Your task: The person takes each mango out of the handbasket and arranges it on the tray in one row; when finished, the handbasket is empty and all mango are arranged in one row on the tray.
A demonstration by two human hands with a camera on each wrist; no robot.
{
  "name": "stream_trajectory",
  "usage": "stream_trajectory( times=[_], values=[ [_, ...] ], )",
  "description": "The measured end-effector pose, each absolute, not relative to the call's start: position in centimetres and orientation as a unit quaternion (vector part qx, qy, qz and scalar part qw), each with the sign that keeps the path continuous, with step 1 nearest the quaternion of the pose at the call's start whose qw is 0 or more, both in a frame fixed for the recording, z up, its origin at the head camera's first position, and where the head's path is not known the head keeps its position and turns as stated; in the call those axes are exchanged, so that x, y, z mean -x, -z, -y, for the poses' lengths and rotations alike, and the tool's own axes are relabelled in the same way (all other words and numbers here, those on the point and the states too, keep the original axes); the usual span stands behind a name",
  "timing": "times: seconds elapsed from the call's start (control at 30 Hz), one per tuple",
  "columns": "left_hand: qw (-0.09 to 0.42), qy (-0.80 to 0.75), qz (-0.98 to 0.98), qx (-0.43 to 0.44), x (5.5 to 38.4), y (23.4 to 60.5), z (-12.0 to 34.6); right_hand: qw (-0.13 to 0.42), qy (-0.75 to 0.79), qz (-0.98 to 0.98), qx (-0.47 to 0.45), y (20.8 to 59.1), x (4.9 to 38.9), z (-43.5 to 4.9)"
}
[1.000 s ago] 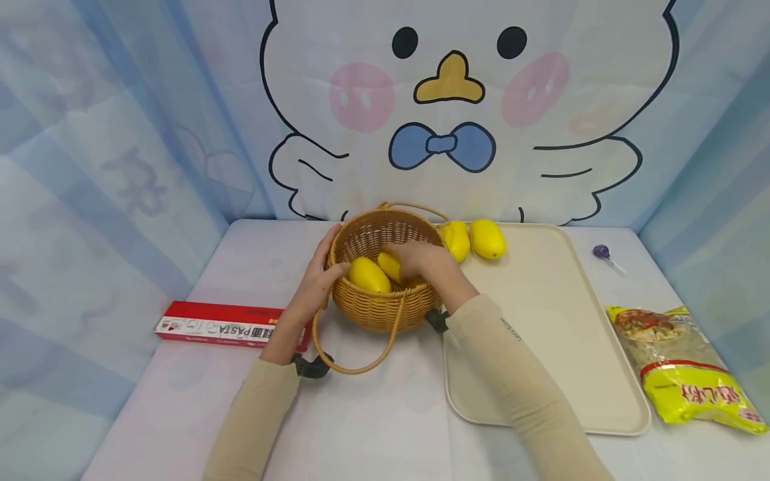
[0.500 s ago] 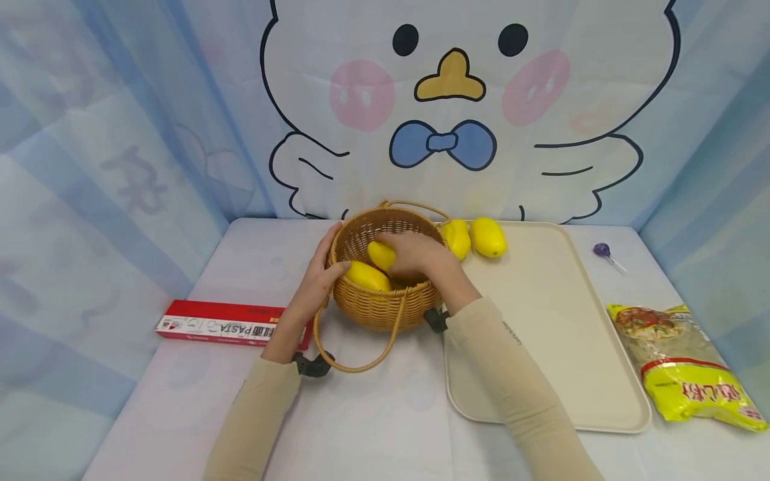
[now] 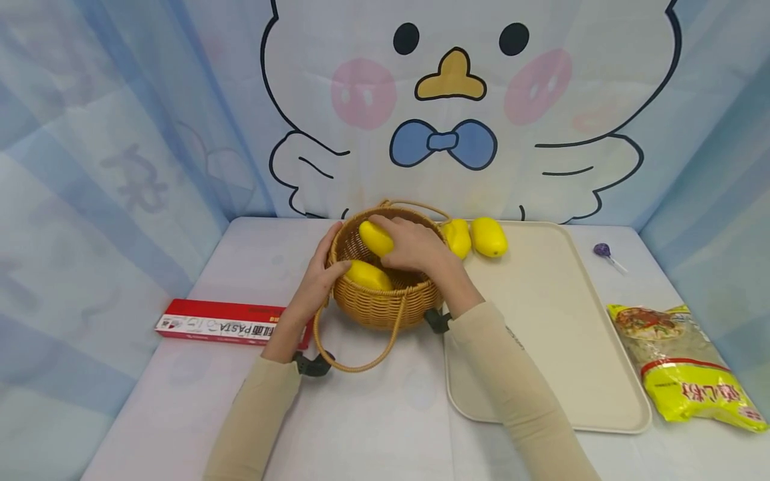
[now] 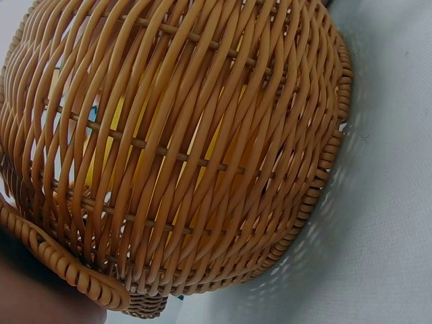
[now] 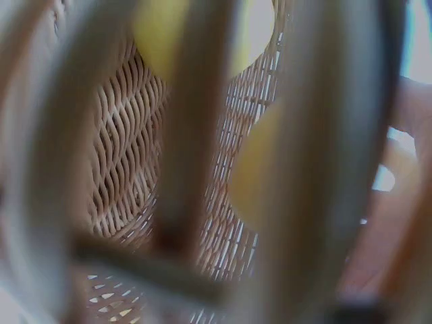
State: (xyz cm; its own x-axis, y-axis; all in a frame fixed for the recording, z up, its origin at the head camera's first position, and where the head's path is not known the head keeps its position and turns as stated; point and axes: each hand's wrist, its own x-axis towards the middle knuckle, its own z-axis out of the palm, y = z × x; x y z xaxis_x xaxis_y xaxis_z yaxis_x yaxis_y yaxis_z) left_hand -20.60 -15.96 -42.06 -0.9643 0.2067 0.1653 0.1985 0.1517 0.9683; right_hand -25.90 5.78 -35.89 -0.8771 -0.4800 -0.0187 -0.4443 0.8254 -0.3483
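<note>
A round wicker basket (image 3: 381, 310) stands on the table with its front handle hanging down. My left hand (image 3: 319, 274) grips its left rim, thumb over the edge and fingers along the outer side. Inside the basket my right hand (image 3: 415, 247) holds a yellow mango (image 3: 375, 238), raised near the rim. A second yellow mango (image 3: 368, 276) lies in the basket near my left thumb. The left wrist view is filled by the basket's weave (image 4: 182, 148), with yellow showing through. Blurred strands cover much of the right wrist view, with yellow fruit (image 5: 155, 40) behind them.
Two more yellow fruits (image 3: 488, 237) lie at the back left of a beige tray (image 3: 541, 321). A red pasta box (image 3: 219, 323) lies left, partly behind my left forearm. On the right are a purple lollipop (image 3: 603, 251) and a noodle bag (image 3: 686, 367). A curtain (image 3: 445, 194) hangs behind.
My right hand has lifted the mango up and to the left inside the basket. The other mango in the basket has tipped slightly. My left hand has stayed on the rim.
</note>
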Motion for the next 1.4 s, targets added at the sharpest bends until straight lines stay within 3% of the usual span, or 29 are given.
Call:
stream_trajectory(
  times=[0.47, 1.0, 1.4],
  values=[
    [0.004, -0.635, -0.762, -0.127, 20.5, 42.1, 15.9, -0.051, 0.214, -0.943, 0.249, 35.6, 25.3, -6.6],
    [-0.003, -0.63, -0.767, -0.121, 20.2, 41.8, 16.1, -0.148, 0.412, -0.87, 0.228, 35.5, 24.8, -7.8],
    [-0.001, -0.638, -0.76, -0.123, 20.3, 41.9, 16.0, -0.142, 0.604, -0.759, 0.2, 35.1, 23.9, -9.4]
  ],
)
